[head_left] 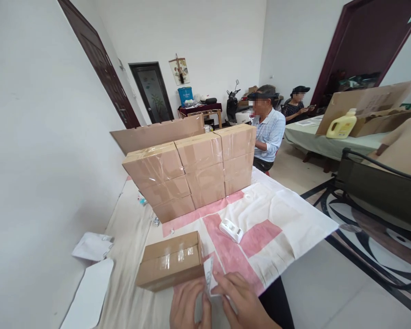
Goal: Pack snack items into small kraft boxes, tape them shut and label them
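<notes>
At the bottom middle, my left hand (188, 305) has its fingers bent and closed on the near left edge of a small white printed slip (208, 273). My right hand (239, 294) pinches the same slip from the right side. The slip looks thin, like paper or a label; its print is too small to read. Just beyond my left hand lies a closed cardboard box (171, 260) with clear tape across its top and side. A white tape dispenser (231, 230) rests farther off on the pink and white cloth.
A stack of taped cardboard boxes (188, 176) stands across the table, with a cardboard sheet (160, 132) behind it. White sheets (87, 292) lie at left. A seated person (270, 128) is beyond the table. A yellow jug (341, 124) stands on another table.
</notes>
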The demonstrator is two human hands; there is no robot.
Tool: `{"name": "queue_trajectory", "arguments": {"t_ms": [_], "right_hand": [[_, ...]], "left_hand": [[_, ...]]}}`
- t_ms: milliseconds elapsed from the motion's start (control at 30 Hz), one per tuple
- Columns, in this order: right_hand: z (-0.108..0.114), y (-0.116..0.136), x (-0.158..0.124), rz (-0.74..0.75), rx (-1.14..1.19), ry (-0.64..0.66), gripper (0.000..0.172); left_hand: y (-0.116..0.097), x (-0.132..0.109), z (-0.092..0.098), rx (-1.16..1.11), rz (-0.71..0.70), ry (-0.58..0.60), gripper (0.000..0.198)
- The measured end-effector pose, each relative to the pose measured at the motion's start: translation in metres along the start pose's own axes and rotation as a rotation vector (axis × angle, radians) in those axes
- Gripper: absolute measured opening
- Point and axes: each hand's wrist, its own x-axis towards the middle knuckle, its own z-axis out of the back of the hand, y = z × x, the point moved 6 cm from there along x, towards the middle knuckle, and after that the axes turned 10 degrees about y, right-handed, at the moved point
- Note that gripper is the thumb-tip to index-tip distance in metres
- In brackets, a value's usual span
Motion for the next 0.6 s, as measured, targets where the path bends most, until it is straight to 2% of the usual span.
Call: {"name": "queue_trajectory", "arguments": {"t_ms": [67,167,233,400,500,600], "right_hand": [[0.006,0.001,0.001,-0.008,0.022,-0.003,0.072],[0.013,0.001,0.004,-0.026,0.051,-0.024,0.073],[0.015,0.001,0.005,-0.043,0.053,-0.026,0.073],[0.011,-0.001,0.003,-0.078,0.060,0.028,0.072],[0.013,-0.003,-0.002,-0.088,0.091,0.025,0.070],[0.018,-0.019,-0.005,-0.159,0.200,-0.015,0.055]], "left_hand": [[0.003,0.008,0.000,-0.042,-0.034,0.060,0.018],[0.002,0.016,-0.004,-0.066,-0.109,0.203,0.021],[0.003,0.019,-0.005,-0.075,-0.117,0.240,0.016],[0.005,0.016,-0.004,-0.145,-0.120,0.285,0.013],[0.014,0.012,0.001,-0.171,-0.051,0.242,0.014],[0.025,0.007,0.002,-0.237,0.029,0.217,0.013]]}}
